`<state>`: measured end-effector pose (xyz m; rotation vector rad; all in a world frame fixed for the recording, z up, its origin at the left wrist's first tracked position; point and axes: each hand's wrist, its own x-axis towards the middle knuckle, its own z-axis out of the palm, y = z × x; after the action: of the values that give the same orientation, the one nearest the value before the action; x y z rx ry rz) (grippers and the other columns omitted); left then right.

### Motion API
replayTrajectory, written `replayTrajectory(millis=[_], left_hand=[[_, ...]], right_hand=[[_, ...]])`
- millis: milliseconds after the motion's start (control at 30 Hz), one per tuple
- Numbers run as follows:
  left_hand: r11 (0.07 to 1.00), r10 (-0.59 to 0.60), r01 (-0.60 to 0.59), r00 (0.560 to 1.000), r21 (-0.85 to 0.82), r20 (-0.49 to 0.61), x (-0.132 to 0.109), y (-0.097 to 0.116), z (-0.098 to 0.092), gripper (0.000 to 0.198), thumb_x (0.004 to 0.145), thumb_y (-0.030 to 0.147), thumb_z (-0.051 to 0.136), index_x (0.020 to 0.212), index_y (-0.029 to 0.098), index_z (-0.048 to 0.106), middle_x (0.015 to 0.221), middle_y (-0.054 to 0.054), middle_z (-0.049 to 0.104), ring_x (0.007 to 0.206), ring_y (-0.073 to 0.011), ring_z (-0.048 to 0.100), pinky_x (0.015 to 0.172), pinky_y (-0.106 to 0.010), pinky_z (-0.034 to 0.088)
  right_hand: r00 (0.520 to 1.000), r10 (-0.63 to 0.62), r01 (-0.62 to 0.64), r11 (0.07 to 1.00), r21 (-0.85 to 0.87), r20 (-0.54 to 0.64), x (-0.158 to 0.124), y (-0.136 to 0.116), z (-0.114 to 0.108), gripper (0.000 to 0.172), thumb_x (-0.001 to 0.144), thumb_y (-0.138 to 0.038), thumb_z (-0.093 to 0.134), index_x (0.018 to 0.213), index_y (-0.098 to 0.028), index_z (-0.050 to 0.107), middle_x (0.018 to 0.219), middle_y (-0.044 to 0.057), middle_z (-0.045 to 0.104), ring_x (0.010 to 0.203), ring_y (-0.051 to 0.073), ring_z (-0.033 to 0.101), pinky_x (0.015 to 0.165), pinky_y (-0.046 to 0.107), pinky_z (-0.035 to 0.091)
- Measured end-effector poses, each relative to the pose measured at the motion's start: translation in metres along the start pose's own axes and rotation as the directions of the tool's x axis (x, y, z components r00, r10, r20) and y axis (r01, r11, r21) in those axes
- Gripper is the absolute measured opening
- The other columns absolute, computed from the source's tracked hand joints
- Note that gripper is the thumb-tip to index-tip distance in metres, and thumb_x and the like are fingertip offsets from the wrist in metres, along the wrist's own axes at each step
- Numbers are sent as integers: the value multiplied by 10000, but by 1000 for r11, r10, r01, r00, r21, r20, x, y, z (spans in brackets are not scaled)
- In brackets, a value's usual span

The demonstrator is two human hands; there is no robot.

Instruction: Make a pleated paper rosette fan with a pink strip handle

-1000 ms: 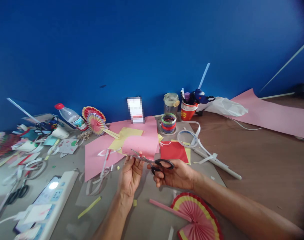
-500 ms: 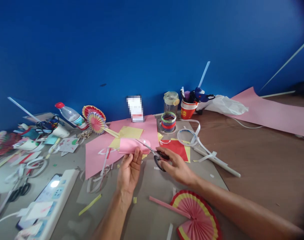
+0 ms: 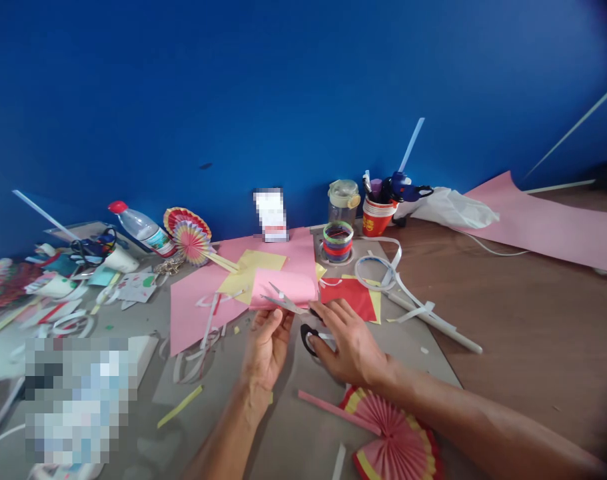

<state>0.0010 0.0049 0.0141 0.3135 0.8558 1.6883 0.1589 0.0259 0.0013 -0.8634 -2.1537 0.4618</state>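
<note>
My left hand (image 3: 269, 343) is closed on the lower edge of a folded pink paper (image 3: 286, 285), thumb in front and fingers behind. My right hand (image 3: 350, 340) grips black-handled scissors (image 3: 289, 305), with the thumb in one loop. Their blades are parted and point left, lying across the front of the pink paper near its lower edge. Behind the paper are a yellow sheet (image 3: 258, 261) and a larger pink sheet (image 3: 196, 310). Close to my right forearm lies a pleated pink paper fan (image 3: 390, 427) with a yellow and red rim.
Along the blue wall stand a plastic bottle (image 3: 146, 230), a clear jar (image 3: 343, 200), a stack of tape rolls (image 3: 338, 243) and a red paper cup (image 3: 377, 217) of tools. A white tube (image 3: 436, 323) and red paper (image 3: 350, 298) lie to the right. A pixelated patch covers the lower left.
The scissors' blades have opened wider and swung lower on the pink paper. My left hand and the paper have shifted slightly right.
</note>
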Motion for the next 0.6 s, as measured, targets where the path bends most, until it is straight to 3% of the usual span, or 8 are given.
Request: replayTrajectory(millis=[133,333,600], left_hand=[[1000,3,-3,999,10,-41,2,-3,-2,182,594,68,779,718,154,679,760,-3,721,751,-110,664,762,-229,518],[1000,0,1,997,13,-80,5,0,-8,176,553,18,749,652,139,669,667,-2,702,659,-105,652,750,-244,521],[999,35,-34,997,14,-61,6,-1,-8,160,589,43,758,688,144,680,737,-13,714,727,-113,660,769,-245,524]], right_hand=[[999,25,-27,998,56,31,0,-2,0,466,785,-212,569,1235,-106,506,1012,158,614,899,281,511,804,472,464],[969,207,-236,935,266,132,3,-5,-8,448,774,-187,558,1220,-167,516,931,103,608,832,235,531,737,391,474],[989,113,-121,989,89,96,0,1,1,480,801,-224,553,1266,-114,501,1015,167,604,929,303,501,820,480,435]])
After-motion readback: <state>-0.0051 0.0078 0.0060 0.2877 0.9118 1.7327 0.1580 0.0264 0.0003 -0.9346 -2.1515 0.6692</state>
